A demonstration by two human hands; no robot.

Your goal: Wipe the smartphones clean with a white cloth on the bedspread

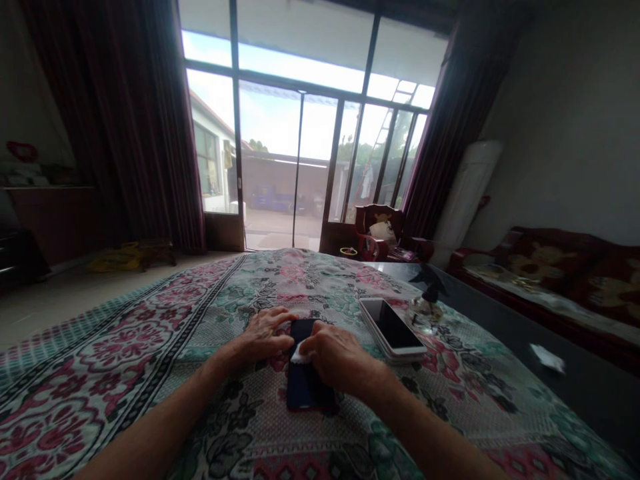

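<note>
A dark phone (303,390) lies flat on the flowered cloth (150,373) in front of me. My left hand (263,335) rests at the phone's upper left edge, fingers curled against it. My right hand (334,355) lies on the phone's screen, fingers closed on a small white cloth (300,355) pressed to the glass. A stack of white-rimmed phones (393,327) lies just right of my right hand.
A small glass bottle with a dark top (425,308) stands beyond the phone stack on a dark glass table top (575,387), where a white scrap (547,358) lies. A red sofa (560,280) runs along the right wall. Glass doors (300,167) face me.
</note>
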